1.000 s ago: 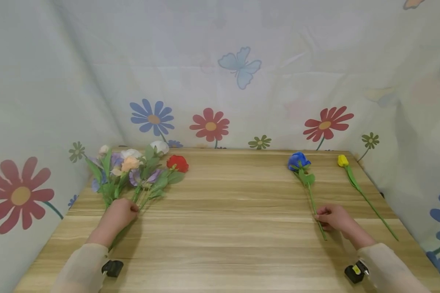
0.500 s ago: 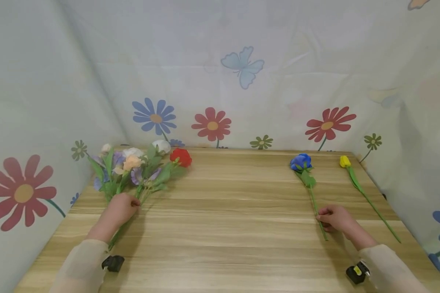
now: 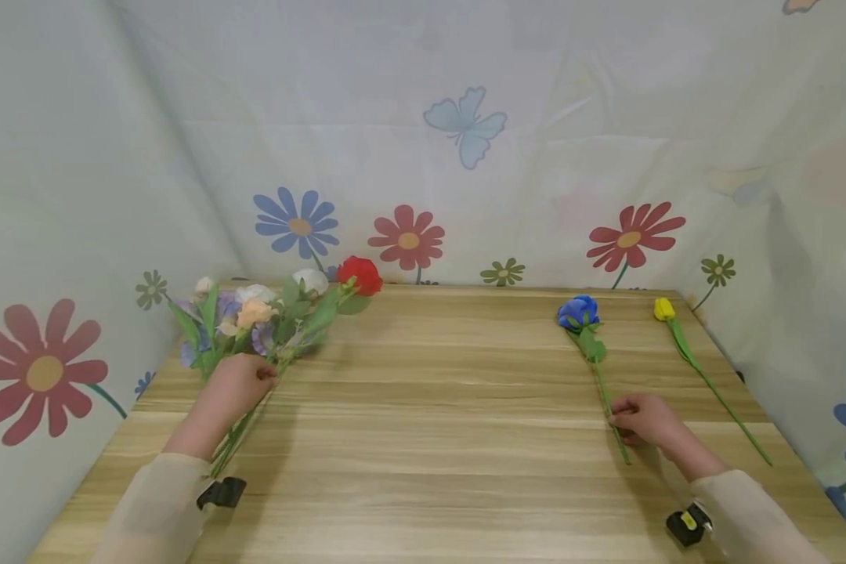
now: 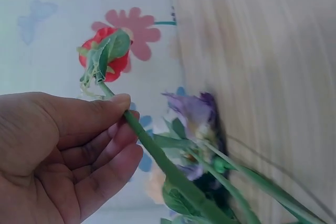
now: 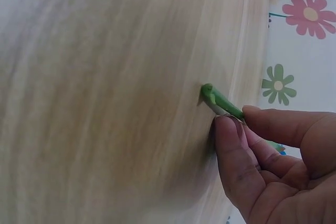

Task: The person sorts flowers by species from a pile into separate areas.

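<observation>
My left hand (image 3: 231, 385) pinches the green stem (image 4: 163, 158) of a red rose (image 3: 359, 276) between thumb and fingers. Its bloom is lifted at the back left, leaning up and to the right. Below it lies a bunch of mixed flowers with a peach flower (image 3: 254, 313), a white flower (image 3: 311, 280) and a purple flower (image 4: 194, 109); the hand covers part of their stems. On the right, my right hand (image 3: 645, 423) pinches the lower stem (image 5: 223, 103) of a blue rose (image 3: 576, 311), whose bloom points toward the back of the table.
A yellow tulip (image 3: 663, 310) lies along the right side of the wooden table (image 3: 437, 439). Behind and beside the table hangs a curtain (image 3: 338, 94) printed with flowers and a butterfly. Black wrist cameras sit below both sleeves.
My left hand has risen slightly, and the red rose's bloom has gone up and to the right, away from the bunch. The right hand and the blue rose have stayed in place.
</observation>
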The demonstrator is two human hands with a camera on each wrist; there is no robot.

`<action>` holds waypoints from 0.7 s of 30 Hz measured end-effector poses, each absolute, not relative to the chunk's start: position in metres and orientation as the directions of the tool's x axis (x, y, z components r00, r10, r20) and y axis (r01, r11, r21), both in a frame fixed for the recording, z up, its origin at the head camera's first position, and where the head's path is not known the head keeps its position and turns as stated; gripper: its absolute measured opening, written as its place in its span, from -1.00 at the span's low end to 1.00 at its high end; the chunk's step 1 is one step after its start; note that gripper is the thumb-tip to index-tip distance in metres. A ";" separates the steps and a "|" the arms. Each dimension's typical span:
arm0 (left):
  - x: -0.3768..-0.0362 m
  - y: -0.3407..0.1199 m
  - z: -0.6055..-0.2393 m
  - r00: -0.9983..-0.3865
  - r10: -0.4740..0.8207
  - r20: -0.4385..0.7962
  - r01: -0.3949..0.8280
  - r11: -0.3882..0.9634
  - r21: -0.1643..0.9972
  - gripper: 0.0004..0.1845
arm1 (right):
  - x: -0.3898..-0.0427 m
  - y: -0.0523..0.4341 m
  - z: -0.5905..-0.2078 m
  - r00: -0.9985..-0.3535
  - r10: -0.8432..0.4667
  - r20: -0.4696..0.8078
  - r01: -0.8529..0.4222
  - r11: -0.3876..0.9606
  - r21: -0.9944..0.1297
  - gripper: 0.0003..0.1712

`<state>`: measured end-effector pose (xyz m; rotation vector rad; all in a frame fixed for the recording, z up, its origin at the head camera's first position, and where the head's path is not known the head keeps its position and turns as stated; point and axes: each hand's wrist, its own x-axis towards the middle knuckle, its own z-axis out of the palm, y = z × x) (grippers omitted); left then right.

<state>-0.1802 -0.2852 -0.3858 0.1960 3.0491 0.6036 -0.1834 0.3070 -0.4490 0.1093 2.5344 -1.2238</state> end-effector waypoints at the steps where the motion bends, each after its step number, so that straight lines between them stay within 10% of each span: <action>1: -0.180 -0.284 -0.384 -0.991 0.134 -0.001 0.124 0.915 0.383 -0.77 | -0.183 0.307 -0.449 -0.944 -0.077 -0.321 0.205 0.627 -0.751 -0.60; 21: -0.194 -0.239 -0.368 -0.988 0.153 -0.007 0.113 0.761 0.639 -0.66 | -0.197 0.284 -0.404 -0.975 -0.130 -0.182 0.053 0.657 -0.752 -0.46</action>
